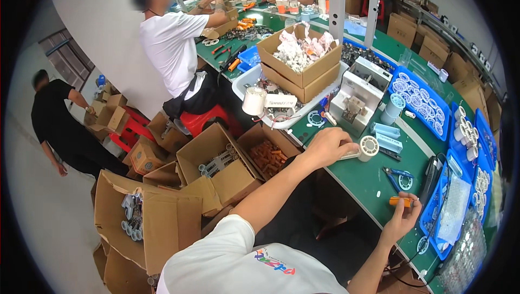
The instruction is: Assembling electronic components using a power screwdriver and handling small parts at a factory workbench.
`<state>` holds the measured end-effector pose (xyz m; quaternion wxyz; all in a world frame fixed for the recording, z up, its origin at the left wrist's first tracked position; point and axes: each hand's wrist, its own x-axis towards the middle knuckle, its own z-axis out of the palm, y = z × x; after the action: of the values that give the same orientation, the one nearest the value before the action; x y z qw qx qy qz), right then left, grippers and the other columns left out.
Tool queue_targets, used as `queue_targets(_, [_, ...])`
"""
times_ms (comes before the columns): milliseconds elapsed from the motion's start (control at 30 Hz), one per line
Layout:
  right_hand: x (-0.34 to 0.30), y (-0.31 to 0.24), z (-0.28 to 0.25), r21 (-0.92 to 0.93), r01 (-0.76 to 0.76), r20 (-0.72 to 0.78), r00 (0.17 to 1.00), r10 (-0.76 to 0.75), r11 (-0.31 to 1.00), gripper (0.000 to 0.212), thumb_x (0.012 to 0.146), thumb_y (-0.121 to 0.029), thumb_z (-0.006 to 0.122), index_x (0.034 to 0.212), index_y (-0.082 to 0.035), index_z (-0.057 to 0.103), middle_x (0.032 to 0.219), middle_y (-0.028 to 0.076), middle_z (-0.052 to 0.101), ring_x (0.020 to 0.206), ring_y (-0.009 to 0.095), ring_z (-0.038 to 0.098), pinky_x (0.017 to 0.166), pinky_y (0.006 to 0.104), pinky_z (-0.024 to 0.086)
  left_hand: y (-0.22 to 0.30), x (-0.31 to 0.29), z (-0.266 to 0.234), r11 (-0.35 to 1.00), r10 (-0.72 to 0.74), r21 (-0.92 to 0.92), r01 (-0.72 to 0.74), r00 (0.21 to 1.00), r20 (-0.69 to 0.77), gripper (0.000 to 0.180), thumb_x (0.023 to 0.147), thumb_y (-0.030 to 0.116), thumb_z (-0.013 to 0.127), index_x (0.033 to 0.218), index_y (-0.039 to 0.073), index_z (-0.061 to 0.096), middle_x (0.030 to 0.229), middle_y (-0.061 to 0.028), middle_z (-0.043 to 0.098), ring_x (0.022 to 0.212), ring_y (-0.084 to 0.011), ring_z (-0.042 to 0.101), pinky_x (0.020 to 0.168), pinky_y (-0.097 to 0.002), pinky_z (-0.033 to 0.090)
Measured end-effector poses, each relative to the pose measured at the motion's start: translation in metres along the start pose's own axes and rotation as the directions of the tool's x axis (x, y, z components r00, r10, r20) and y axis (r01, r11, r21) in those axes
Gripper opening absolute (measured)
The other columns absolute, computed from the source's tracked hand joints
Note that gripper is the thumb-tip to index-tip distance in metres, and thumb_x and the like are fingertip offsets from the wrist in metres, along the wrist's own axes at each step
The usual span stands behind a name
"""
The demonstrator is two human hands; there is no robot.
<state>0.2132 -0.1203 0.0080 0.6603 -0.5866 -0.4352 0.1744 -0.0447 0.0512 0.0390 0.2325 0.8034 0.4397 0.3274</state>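
Observation:
My left hand (328,149) is closed on the handle of a white plastic fan housing (369,146), whose round ring-shaped end points right over the bench edge. Lower right, my right hand (403,219) pinches a small orange cylinder (400,202) between thumb and fingertips. Blue-handled cutters (392,179) lie on the green mat between the hands, beside a light blue ring (405,181). Just beyond my left hand stand a grey-white bench machine (359,94) and light blue plastic shells (387,138).
Blue trays of white rings (418,99) line the bench's far right. A carton of crumpled white pieces (281,69) sits on a white tub (244,80). Open cartons, one with orange pieces (266,158), stand at left on the floor. Co-workers sit along the bench; another person (65,115) stands far left.

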Motion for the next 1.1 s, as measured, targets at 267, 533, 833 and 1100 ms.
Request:
queue_targets(267, [0.001,0.005,-0.003,-0.005,-0.011,-0.011,1.0,0.011,1.0,0.024,0.102,-0.005,0.064,0.126,-0.004,0.06,0.114,0.009,0.071,0.092,0.017,0.065,0.089,0.0289,0.051,0.064,-0.015,-0.009,0.976,0.072,-0.142,-0.168,0.855,-0.514,0.009,0.092,0.01,0.074,0.09,0.002,0.073,0.083,-0.0066,0.065,0.077,-0.0235,0.059,0.072,-0.0348,0.049])
queue_targets(533, [0.005,0.003,0.001,0.074,-0.021,-0.093,0.995,0.028,0.997,0.03,0.101,-0.005,0.067,0.131,-0.003,0.062,0.109,0.009,0.072,0.09,0.016,0.065,0.083,0.0263,0.052,0.113,-0.037,0.086,0.831,0.422,-0.338,-0.443,0.896,-0.136,0.026,0.091,0.013,0.076,0.114,0.003,0.068,0.111,-0.0106,0.063,0.09,-0.0287,0.062,0.083,-0.038,0.052])
queue_targets(833, [0.01,-0.006,-0.004,0.057,-0.078,0.029,0.997,0.077,0.995,0.024,0.102,-0.008,0.068,0.124,0.001,0.067,0.102,0.009,0.07,0.087,0.014,0.062,0.079,0.0247,0.051,0.101,-0.025,0.105,0.786,0.302,-0.606,-0.124,0.932,0.2,0.031,0.09,0.005,0.075,0.119,0.002,0.065,0.111,-0.009,0.061,0.088,-0.0236,0.06,0.077,-0.0321,0.052])
queue_targets(1100, [0.009,0.001,-0.005,0.039,-0.1,0.032,0.995,0.099,0.994,0.019,0.102,-0.009,0.067,0.118,0.001,0.069,0.101,0.007,0.07,0.086,0.014,0.061,0.079,0.0242,0.05,0.094,-0.026,0.113,0.697,0.192,-0.717,-0.036,0.972,0.138,0.029,0.089,0.0,0.073,0.117,0.002,0.065,0.109,-0.0075,0.062,0.089,-0.0183,0.059,0.072,-0.0284,0.051])
